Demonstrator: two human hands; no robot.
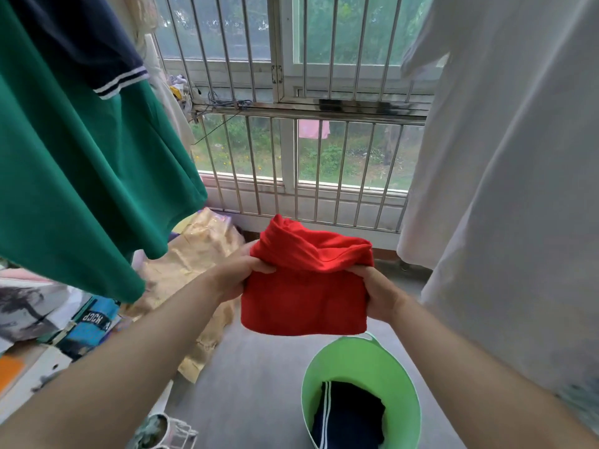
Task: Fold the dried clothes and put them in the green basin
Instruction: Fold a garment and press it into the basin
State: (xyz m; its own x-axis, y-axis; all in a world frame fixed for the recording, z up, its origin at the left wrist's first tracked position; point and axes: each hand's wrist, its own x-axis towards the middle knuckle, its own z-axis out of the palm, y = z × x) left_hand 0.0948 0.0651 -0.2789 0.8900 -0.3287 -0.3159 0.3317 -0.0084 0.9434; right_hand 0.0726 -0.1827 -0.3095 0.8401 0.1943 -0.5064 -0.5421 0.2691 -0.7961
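I hold a red garment [304, 286] in the air in front of me, folded over into a small bundle. My left hand [241, 273] grips its left edge and my right hand [377, 294] grips its right edge, fingers curled into the cloth. Below it on the floor stands the green basin [353, 364]. A folded dark navy garment with white stripes [351, 419] lies inside the basin.
A green shirt with navy sleeve [81, 163] hangs at the left and a white garment [512, 189] hangs at the right. A barred window [301, 140] faces me. Yellow fabric [194, 264] and piled items [48, 315] lie at the left; grey floor [252, 384] surrounds the basin.
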